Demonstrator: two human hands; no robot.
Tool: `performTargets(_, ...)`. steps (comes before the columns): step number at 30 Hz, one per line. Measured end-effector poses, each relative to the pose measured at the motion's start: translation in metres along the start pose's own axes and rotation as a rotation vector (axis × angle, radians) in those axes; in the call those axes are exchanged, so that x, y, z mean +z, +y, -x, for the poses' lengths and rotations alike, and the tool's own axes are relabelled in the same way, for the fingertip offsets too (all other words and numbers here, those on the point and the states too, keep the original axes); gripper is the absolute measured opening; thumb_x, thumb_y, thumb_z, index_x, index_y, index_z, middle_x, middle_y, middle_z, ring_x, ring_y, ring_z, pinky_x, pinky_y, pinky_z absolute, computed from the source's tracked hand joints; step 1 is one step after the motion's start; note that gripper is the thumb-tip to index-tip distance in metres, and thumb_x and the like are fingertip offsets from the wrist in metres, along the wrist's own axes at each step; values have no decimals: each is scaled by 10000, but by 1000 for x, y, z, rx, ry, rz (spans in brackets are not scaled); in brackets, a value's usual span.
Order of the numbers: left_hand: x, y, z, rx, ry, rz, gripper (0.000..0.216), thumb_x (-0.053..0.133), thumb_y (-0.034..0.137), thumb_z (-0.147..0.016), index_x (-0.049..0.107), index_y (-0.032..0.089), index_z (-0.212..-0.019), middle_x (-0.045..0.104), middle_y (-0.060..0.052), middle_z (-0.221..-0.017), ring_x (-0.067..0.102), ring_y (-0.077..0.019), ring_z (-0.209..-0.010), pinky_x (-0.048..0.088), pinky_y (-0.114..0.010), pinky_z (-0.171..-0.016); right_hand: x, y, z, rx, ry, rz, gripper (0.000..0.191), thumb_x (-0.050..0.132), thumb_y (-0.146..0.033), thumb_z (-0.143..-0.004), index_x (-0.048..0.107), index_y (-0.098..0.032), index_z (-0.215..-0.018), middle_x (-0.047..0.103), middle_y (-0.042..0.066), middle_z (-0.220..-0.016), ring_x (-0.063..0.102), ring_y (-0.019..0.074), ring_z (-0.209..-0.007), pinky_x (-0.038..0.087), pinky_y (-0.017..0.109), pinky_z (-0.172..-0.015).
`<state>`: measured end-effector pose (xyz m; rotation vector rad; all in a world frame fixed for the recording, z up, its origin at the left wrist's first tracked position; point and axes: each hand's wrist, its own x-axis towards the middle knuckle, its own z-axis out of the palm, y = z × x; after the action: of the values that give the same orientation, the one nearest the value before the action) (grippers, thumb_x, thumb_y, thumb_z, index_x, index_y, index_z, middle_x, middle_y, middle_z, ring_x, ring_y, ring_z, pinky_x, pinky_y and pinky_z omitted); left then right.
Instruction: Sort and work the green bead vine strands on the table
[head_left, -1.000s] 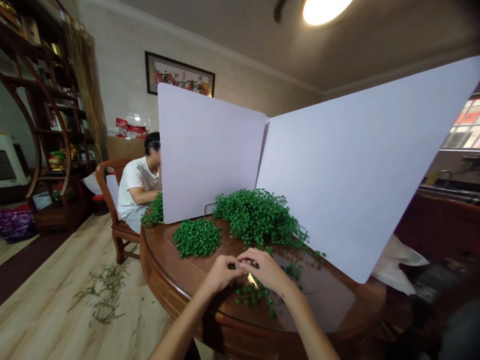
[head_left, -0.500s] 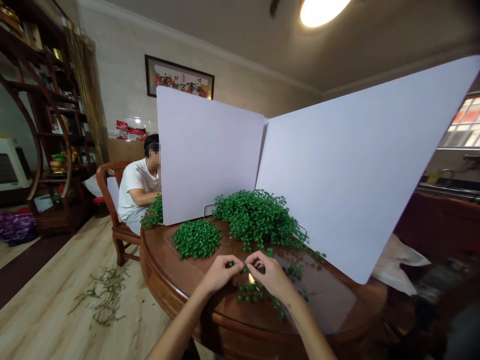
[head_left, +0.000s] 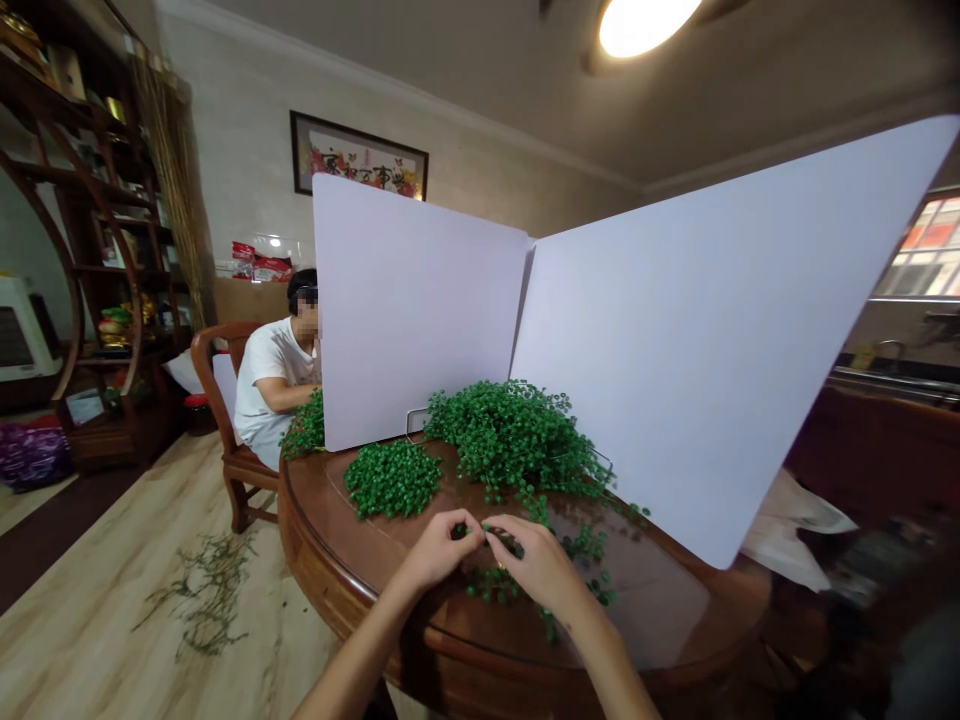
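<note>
My left hand [head_left: 448,545] is closed, thumb and index finger pinched together, with a small green piece [head_left: 461,530] showing inside the curl. Its fingertips meet those of my right hand [head_left: 534,560], which is closed on a branched sprig with small round green heads. Part of this green sprig [head_left: 495,584] hangs below the fingers, over the table. Just beyond my left hand lies a low heap of loose green heads [head_left: 394,480]. A larger pile of green sprigs [head_left: 510,430] stands behind my hands. The exact grip point between the fingertips is too small to make out.
White panels [head_left: 645,350] stand on the round wooden table [head_left: 337,545] behind the piles. A person in a white shirt [head_left: 271,365] sits at the left, by more green sprigs [head_left: 306,428]. Bare stems [head_left: 206,595] lie on the floor.
My right hand has moved slightly left, bringing its fingertips against my left hand's. The hanging sprig has shifted left with it. My left hand has hardly moved.
</note>
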<state>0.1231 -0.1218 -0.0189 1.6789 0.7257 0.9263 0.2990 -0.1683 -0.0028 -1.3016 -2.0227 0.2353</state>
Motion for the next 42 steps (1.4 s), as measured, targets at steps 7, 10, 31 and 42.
performTargets(7, -2, 0, -2, 80, 12, -103, 266, 580, 342, -821, 718, 130, -902, 681, -28, -791, 541, -131, -643, 423, -217, -619, 2, -1, -1, -63, 70, -6, 184, 500, -250, -917, 664, -244, -1001, 654, 48, -985, 641, 181, -894, 486, 258, -809)
performTargets(10, -3, -1, -2, 119, -5, -143, 271, 578, 351, -832, 727, 125, -829, 695, -38, -799, 576, -168, -756, 431, -246, -754, 3, -3, -1, -58, 84, 8, 132, 520, -253, -915, 638, -240, -972, 640, 38, -938, 633, 174, -844, 480, 249, -765)
performTargets(31, -3, 7, 8, 86, -187, -97, 185, 637, 285, -779, 712, 116, -767, 689, -37, -747, 592, -153, -726, 446, -245, -743, 4, 27, -22, -111, 411, 98, 146, 439, -237, -919, 580, -201, -898, 574, 30, -783, 591, 158, -695, 469, 260, -674)
performTargets(42, 1, -6, 1, 83, -89, -82, 173, 683, 280, -736, 687, 108, -753, 695, -54, -752, 595, -159, -710, 441, -254, -711, 32, -30, -103, 113, 55, -409, 176, 553, -220, -768, 680, -176, -881, 598, -10, -683, 571, 128, -621, 491, 242, -588)
